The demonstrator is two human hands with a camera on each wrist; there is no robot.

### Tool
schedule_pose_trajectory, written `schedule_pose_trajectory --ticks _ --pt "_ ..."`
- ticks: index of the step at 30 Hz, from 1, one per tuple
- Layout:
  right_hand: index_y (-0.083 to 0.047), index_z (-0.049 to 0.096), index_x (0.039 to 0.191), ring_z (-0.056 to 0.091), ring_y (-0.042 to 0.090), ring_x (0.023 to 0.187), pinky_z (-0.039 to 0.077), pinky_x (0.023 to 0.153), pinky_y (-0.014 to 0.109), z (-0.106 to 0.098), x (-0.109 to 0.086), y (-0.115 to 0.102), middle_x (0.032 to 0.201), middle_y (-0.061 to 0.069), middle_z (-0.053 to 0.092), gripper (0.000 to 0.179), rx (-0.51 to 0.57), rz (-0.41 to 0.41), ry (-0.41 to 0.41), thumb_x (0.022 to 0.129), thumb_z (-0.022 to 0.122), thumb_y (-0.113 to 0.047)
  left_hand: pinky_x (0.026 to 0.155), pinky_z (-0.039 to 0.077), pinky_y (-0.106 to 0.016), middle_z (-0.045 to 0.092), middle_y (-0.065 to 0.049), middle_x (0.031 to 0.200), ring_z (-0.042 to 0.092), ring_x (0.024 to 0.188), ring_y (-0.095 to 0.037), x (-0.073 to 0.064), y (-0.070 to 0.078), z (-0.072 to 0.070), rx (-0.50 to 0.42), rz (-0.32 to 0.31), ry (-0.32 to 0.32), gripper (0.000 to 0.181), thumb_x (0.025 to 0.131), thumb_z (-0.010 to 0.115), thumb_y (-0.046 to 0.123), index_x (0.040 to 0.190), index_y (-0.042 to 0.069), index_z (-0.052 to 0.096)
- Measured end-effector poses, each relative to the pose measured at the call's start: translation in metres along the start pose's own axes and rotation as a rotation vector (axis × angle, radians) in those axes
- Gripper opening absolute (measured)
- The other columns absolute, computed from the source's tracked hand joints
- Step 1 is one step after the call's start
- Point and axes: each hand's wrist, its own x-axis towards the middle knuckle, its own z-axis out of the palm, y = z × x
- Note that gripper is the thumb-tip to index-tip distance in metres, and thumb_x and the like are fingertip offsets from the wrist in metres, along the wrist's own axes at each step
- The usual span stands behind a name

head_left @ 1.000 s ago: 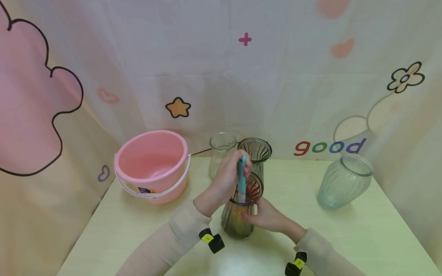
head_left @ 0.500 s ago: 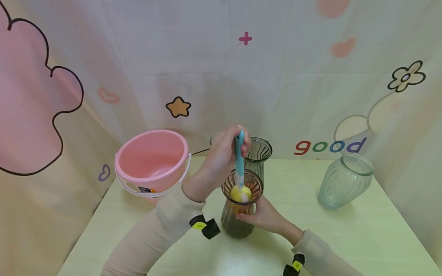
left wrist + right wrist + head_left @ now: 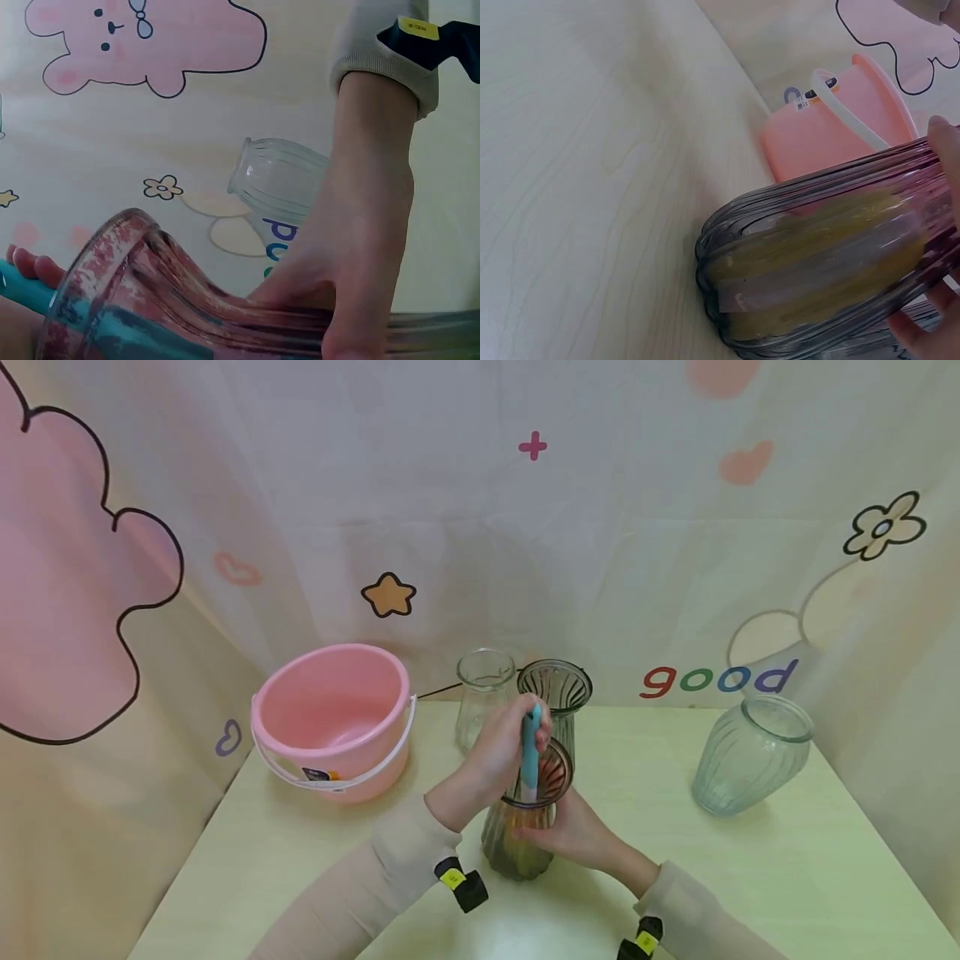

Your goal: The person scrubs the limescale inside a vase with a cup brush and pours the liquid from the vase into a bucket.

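Observation:
A tinted, ribbed glass vase (image 3: 517, 847) stands on the table at the front middle, brownish near its flared rim and grey below. Above it, my left hand (image 3: 498, 747) grips the teal handle of a bottle brush (image 3: 530, 760), which goes down through the mouth. The brush's yellow and white sponge head (image 3: 817, 262) shows through the glass near the base in the right wrist view. My right hand (image 3: 585, 835) holds the vase's narrow neck from the right, its thumb across the front; the other fingers are mostly hidden behind the glass in the head view.
A pink bucket (image 3: 330, 693) with a white handle stands at the left. Behind the held vase are a clear glass vase (image 3: 480, 693) and a dark green-grey vase (image 3: 562, 693). A pale green glass jar (image 3: 750, 760) leans to the right. A printed curtain (image 3: 450, 485) hangs behind.
My left hand rose, bringing the sponge head up to the vase's mouth, then moved down again, sinking it back inside. My right hand kept holding the vase in place.

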Motion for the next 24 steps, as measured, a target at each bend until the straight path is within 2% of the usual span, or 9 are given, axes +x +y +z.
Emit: schedule_pose_trajectory --ticks 4,9,12,15,19,22,24 --pt "-0.018 0.025 0.139 0.04 0.016 0.121 0.038 0.099 0.033 0.0 0.001 0.017 0.134 0.001 0.04 0.076 0.04 0.017 -0.084 0.079 0.072 -0.019 0.062 0.035 -0.024 0.042 0.001 0.065 0.039 0.062 -0.013 0.001 -0.002 -0.002 -0.014 -0.004 -0.002 0.031 0.094 0.032 0.019 0.068 0.01 0.046" --pt "-0.015 0.026 0.139 0.033 0.024 0.128 0.031 0.102 0.049 -0.009 0.001 0.017 0.14 0.006 0.036 0.071 0.042 0.099 -0.181 0.083 0.068 -0.025 0.062 0.035 -0.025 0.041 0.0 0.066 0.039 0.063 -0.013 0.001 -0.002 -0.003 -0.029 0.002 -0.007 0.03 0.094 0.031 0.018 0.069 0.01 0.046" --pt "-0.012 0.026 0.14 0.031 0.027 0.13 0.028 0.103 0.052 -0.013 0.001 0.015 0.141 0.009 0.036 0.071 0.029 0.12 -0.216 0.084 0.066 -0.026 0.063 0.035 -0.025 0.041 0.0 0.066 0.039 0.063 -0.013 0.0 -0.003 -0.003 -0.022 0.007 -0.018 0.029 0.094 0.031 0.018 0.07 0.01 0.046" --pt "-0.011 0.029 0.139 0.034 0.026 0.128 0.03 0.102 0.051 -0.015 0.001 0.015 0.138 0.008 0.04 0.067 0.032 0.119 -0.228 0.084 0.065 -0.025 0.063 0.035 -0.025 0.041 0.0 0.067 0.039 0.063 -0.014 0.0 -0.003 -0.003 -0.016 0.009 -0.025 0.029 0.093 0.031 0.018 0.071 0.01 0.046" --pt "-0.014 0.034 0.136 0.037 0.023 0.126 0.031 0.102 0.048 -0.013 0.001 0.018 0.135 0.004 0.044 0.063 0.034 0.108 -0.199 0.083 0.067 -0.024 0.061 0.034 -0.025 0.041 0.0 0.066 0.038 0.062 -0.014 -0.001 0.001 -0.002 0.006 0.004 -0.029 0.029 0.093 0.031 0.02 0.071 0.009 0.046" --pt "-0.017 0.037 0.133 0.039 0.021 0.123 0.033 0.101 0.046 -0.011 0.001 0.021 0.132 0.001 0.046 0.061 0.038 0.094 -0.171 0.082 0.068 -0.025 0.059 0.034 -0.025 0.041 0.0 0.065 0.038 0.06 -0.015 -0.002 0.01 0.001 0.03 0.01 -0.035 0.03 0.094 0.03 0.021 0.071 0.009 0.045" --pt "-0.018 0.039 0.132 0.041 0.019 0.121 0.034 0.099 0.045 -0.01 0.001 0.022 0.13 0.0 0.048 0.06 0.049 0.086 -0.157 0.081 0.069 -0.025 0.058 0.034 -0.026 0.042 0.0 0.064 0.038 0.059 -0.015 -0.002 0.02 0.003 0.041 0.036 -0.043 0.031 0.094 0.029 0.02 0.07 0.009 0.045"
